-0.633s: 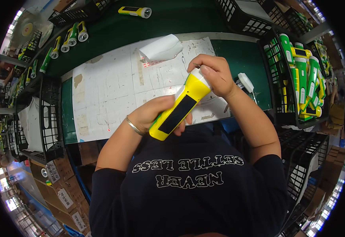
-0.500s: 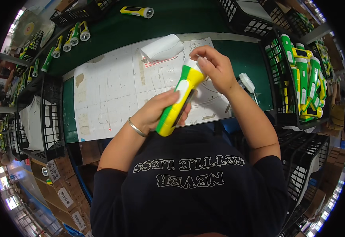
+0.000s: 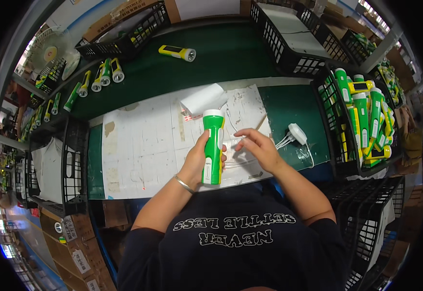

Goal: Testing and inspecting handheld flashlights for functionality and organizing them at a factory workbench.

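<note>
My left hand (image 3: 198,162) grips a green and yellow flashlight (image 3: 213,145) around its body, held lengthwise over the white paper sheet (image 3: 138,145) on the green bench, white head end pointing away from me. My right hand (image 3: 257,148) hovers just right of the flashlight, fingers spread and holding nothing, above thin white cables (image 3: 243,162) that run to a white adapter (image 3: 297,133). A white paper roll (image 3: 202,99) lies beyond the flashlight's head.
A black wire crate (image 3: 361,121) on the right holds several green and yellow flashlights. More flashlights (image 3: 100,77) lie at the far left, and one yellow flashlight (image 3: 177,52) lies alone at the back. Black crates (image 3: 61,169) stand at the left and rear.
The flashlight turned in my left hand from its yellow side to its green side and now points straight away. My right hand let go of its head end and moved right.
</note>
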Demonstrator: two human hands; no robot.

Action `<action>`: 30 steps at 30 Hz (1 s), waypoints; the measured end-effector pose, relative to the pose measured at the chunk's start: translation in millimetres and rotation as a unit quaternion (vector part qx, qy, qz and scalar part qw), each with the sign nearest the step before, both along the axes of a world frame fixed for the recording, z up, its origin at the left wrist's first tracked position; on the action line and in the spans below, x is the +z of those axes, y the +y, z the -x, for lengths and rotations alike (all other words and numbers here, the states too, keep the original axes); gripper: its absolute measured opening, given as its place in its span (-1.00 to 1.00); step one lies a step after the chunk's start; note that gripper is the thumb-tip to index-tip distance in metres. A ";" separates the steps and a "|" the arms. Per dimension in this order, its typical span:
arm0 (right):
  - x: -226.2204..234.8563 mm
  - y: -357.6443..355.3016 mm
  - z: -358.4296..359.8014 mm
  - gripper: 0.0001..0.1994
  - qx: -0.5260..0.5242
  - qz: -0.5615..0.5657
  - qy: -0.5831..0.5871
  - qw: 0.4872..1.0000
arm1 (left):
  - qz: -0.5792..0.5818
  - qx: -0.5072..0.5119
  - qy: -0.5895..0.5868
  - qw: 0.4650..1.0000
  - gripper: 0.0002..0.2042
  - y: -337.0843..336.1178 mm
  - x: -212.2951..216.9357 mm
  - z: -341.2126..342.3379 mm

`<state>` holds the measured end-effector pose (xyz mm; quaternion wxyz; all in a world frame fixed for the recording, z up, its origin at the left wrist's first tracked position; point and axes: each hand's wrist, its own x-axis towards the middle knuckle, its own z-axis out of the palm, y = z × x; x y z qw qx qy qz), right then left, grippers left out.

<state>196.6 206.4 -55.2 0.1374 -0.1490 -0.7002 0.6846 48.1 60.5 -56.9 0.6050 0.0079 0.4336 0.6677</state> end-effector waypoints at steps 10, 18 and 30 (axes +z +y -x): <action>-5.2 -23.2 -6.7 -0.78 0.010 0.073 -0.014 0.997 | 0.003 0.036 0.042 0.998 -0.53 11.8 6.8 -5.2; -7.5 -45.8 -4.8 -0.79 -0.020 0.084 0.038 0.996 | -0.039 0.101 0.110 0.988 -0.47 24.9 11.2 -17.7; 28.3 -32.4 -17.3 -0.60 -0.082 -0.065 -0.060 0.993 | -0.172 0.037 0.139 0.975 -0.36 39.0 7.5 -22.3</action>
